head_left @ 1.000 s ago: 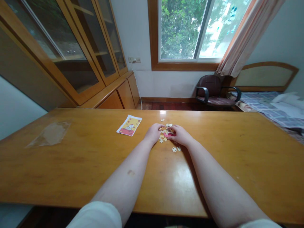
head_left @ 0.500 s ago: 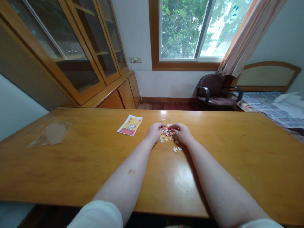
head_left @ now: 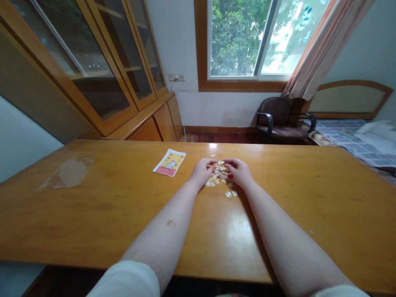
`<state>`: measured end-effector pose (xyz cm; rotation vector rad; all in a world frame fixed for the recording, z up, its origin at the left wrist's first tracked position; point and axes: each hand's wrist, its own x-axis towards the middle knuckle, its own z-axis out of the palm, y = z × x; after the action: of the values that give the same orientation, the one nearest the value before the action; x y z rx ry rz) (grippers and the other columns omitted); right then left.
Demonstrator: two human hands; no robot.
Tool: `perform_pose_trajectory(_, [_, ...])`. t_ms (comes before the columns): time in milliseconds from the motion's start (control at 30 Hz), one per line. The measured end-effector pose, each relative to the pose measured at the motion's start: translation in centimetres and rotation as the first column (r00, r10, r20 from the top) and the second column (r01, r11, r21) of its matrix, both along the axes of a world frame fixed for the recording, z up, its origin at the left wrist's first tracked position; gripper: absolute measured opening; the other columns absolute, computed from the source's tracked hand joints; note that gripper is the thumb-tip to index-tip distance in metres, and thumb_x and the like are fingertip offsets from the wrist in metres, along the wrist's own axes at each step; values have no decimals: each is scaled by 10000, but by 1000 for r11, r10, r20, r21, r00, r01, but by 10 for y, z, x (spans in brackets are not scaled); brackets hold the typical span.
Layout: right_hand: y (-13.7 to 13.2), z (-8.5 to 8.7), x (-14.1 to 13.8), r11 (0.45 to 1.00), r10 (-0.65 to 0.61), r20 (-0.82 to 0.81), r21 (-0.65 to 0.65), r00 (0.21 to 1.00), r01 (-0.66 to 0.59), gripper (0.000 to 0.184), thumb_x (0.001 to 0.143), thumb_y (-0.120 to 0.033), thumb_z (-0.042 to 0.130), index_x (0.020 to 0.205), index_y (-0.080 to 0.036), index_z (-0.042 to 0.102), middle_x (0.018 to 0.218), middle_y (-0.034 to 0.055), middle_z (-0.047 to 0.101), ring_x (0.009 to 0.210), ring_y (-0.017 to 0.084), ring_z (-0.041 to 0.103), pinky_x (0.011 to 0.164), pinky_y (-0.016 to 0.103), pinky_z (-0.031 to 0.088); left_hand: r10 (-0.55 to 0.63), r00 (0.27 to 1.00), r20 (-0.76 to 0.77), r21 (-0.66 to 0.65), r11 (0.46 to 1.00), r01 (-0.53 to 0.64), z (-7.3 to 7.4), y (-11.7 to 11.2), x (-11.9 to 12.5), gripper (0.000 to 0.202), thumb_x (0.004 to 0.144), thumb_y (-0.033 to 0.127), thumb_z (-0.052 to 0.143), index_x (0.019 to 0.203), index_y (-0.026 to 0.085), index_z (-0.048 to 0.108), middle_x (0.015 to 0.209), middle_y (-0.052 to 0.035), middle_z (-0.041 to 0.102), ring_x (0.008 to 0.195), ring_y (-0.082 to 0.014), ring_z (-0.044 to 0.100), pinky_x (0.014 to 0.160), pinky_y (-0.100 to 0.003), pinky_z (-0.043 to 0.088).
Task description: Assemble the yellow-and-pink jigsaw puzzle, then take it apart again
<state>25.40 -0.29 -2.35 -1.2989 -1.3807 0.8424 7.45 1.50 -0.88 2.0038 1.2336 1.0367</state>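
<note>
Though a few lie apart, most of the jigsaw pieces (head_left: 220, 175) sit in a loose heap on the wooden surface (head_left: 123, 214), pale with some red. Left hand (head_left: 201, 170) curled at the heap's left edge, right hand (head_left: 241, 170) at its right, fingers bent; cannot tell whether either grips a piece. Two pieces on the near side, one beyond. To the left, a picture card (head_left: 170, 163); farther left, clear plastic bag (head_left: 66, 173). Past the far edge, an armchair (head_left: 275, 117).

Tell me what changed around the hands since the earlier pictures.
The puzzle pieces between the left hand and right hand shifted: less pink shows, and some spread leftward. Any grip or release is unclear. The picture card, plastic bag and chair stayed put.
</note>
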Motion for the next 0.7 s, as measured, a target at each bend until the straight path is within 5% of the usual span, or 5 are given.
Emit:
perform_pose_trajectory(233, [-3,6,-2,999,16,-77,29,997,-14,275,761,-362,637,971,-188,675,992,81,730,894,201,684,773,336,561,-21,1000,15,-12,1000,21,2,-2,0,193,882,208,545,1001,171,693,1008,-58,692,915,-162,654,870,-307,540])
perform_pose_trajectory(400, [-6,10,0,1000,6,-46,-21,999,-7,315,793,-384,587,1029,-194,668,1038,91,715,912,216,670,620,292,556,-10,995,-97,31,999,13,1,0,-2,220,884,235,541,1031,170,691,1039,-67,690,995,-187,631,939,-331,497])
perform_pose_trajectory(600, [1,4,11,983,-183,163,22,970,182,253,801,-352,563,929,-185,703,886,80,720,770,198,639,719,343,531,-163,893,-420,21,982,189,-1,-7,-3,476,800,370,663,1267,300,600,1416,-67,501,1337,-292,393,1133,-522,261])
perform_pose_trajectory(700, [4,2,14,968,-250,167,22,954,250,254,796,-351,549,900,-174,698,852,73,721,780,207,635,771,363,511,-243,832,-499,-24,963,267,-4,-10,-1,404,798,400,666,1200,367,640,1449,-20,475,1397,-311,299,1143,-607,132])
